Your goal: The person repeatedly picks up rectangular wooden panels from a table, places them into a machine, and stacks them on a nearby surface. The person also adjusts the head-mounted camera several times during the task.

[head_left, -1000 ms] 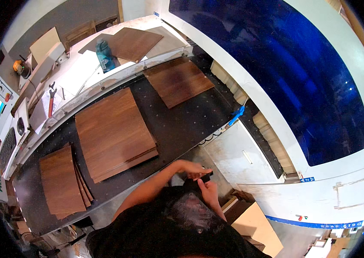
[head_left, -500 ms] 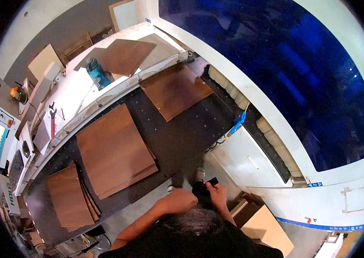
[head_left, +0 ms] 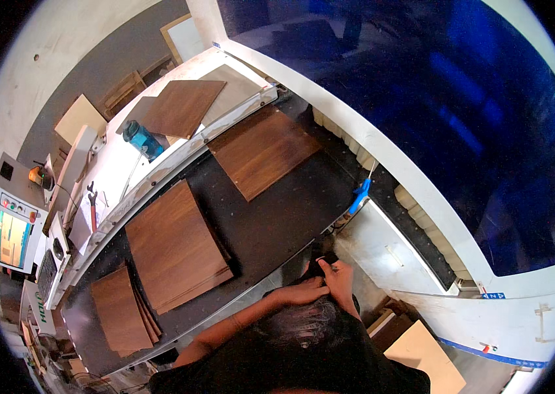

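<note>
My right hand (head_left: 343, 278) is closed around a small dark object (head_left: 325, 262), held just above the near edge of a long black machine bed (head_left: 277, 223). Beside it, my left hand (head_left: 298, 293) reaches in from the lower left, its fingertips meeting the right hand and the object. Whether the left hand grips the object is hidden. Both hands sit close in front of my body, next to a white machine cover (head_left: 389, 253).
Brown wood panels lie on the bed: a stack (head_left: 172, 249), a smaller stack (head_left: 120, 315) and a single sheet (head_left: 261, 148). Another panel (head_left: 182, 105) and a blue tool (head_left: 139, 139) rest on the white bench behind. A control screen (head_left: 11, 230) stands left; blue glazing (head_left: 461, 105) right.
The view has shifted, so the bed and panels sit differently in the frame. My two hands have stayed together on the dark object, now with my left fingertips against my right hand.
</note>
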`<state>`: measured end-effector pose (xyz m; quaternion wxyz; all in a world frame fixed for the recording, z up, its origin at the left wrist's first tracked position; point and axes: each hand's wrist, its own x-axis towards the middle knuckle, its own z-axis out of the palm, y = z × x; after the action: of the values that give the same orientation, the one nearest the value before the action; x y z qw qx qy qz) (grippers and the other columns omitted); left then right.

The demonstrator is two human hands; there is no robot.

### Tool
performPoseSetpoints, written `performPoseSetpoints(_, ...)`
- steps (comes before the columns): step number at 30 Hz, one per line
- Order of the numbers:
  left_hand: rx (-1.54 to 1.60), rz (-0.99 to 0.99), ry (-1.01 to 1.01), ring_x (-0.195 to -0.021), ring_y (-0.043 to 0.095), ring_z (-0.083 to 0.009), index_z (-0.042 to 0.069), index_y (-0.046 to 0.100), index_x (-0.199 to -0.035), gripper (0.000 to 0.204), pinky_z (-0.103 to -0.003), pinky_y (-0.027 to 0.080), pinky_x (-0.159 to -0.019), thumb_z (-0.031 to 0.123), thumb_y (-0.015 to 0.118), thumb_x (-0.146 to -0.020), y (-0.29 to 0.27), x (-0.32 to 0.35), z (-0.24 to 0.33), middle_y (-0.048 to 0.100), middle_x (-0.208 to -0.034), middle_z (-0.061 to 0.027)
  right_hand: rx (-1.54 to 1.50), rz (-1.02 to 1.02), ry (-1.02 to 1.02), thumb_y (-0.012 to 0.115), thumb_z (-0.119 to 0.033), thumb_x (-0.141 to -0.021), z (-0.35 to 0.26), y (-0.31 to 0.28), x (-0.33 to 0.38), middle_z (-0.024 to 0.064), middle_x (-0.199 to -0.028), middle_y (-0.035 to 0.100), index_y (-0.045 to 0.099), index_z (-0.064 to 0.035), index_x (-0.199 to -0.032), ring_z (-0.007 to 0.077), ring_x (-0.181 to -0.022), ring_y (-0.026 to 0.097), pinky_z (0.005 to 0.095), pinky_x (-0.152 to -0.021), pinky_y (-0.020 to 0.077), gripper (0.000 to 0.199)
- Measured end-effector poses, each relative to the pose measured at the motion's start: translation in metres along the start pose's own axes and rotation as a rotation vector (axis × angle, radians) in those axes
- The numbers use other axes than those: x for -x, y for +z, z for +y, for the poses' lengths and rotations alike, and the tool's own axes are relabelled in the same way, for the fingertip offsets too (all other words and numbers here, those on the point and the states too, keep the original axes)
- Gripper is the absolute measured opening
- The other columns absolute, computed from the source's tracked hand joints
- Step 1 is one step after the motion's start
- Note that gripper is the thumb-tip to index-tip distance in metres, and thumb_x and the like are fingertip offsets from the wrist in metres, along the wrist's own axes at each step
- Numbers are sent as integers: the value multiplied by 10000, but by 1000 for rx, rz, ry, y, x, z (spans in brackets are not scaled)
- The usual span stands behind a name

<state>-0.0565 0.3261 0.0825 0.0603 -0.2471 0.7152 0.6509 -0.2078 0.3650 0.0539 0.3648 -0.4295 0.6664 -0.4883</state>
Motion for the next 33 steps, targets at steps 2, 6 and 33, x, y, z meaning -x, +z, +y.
performPoseSetpoints(2,-117,39,126,-1367,487,-382,-46,479,-1439,589,-447,344,-1169,426,372,-1104,-10,5,22,467,-1519,-250,161,21,-96,834,-327,-898,-10,-7,-8,203,-555,457,546,63,-642,239,-475,458,435,-492,367,548)
performPoseSetpoints(6,134,-69,319,-999,724,-263,-27,709,-1139,459,-399,575,-858,318,406,-1123,-68,45,43,756,-1067,-170,238,9,-128,834,-280,-899,-16,-20,-24,191,-534,387,503,67,-616,201,-487,358,428,-483,343,556)
performPoseSetpoints(33,1116,566,-319,-846,638,-109,76,673,-1029,214,-305,536,-739,244,780,-951,-52,-18,-20,634,-925,-6,-71,-43,-67,696,15,-926,-38,-26,-31,98,-933,774,774,9,-988,177,-874,722,321,-809,554,99)
